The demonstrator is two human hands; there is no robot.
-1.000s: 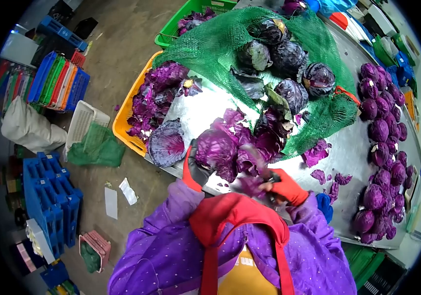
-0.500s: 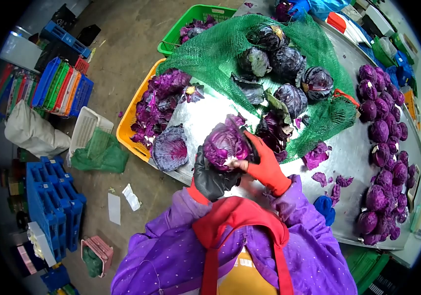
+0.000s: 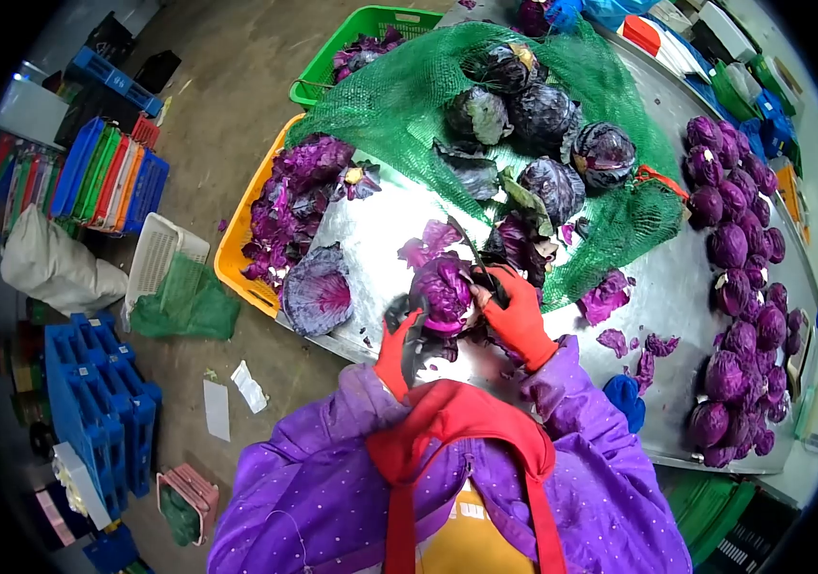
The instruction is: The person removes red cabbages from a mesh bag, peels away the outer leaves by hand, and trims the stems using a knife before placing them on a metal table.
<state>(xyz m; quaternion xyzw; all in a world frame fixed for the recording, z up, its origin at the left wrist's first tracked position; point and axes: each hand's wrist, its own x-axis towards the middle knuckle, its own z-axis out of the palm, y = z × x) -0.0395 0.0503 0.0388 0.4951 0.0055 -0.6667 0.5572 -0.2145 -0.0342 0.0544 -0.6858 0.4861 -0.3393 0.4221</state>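
Observation:
A peeled red cabbage (image 3: 443, 295) is between my hands at the near edge of the metal table (image 3: 370, 230). My left hand (image 3: 401, 340), in a black and red glove, holds it from the left. My right hand (image 3: 514, 311), in a red glove, is closed on a dark, thin tool, perhaps a knife (image 3: 471, 244), at the cabbage's right side. A loose purple leaf (image 3: 430, 243) stands out just beyond the cabbage. Darker unpeeled cabbages (image 3: 545, 120) lie on a green net (image 3: 409, 91) farther away.
Several peeled cabbages (image 3: 729, 244) line the table's right side. A yellow crate (image 3: 237, 244) of leaves stands at the left, a green crate (image 3: 311, 72) behind it. A blue cloth (image 3: 625, 402) and leaf scraps (image 3: 606, 297) lie at the right. A co-worker's blue glove (image 3: 564, 13) shows at the top.
The cabbage looks smaller, with leaf pieces spread beyond it. A dark tool now shows at my right hand, and my left hand has turned to the cabbage's near left side.

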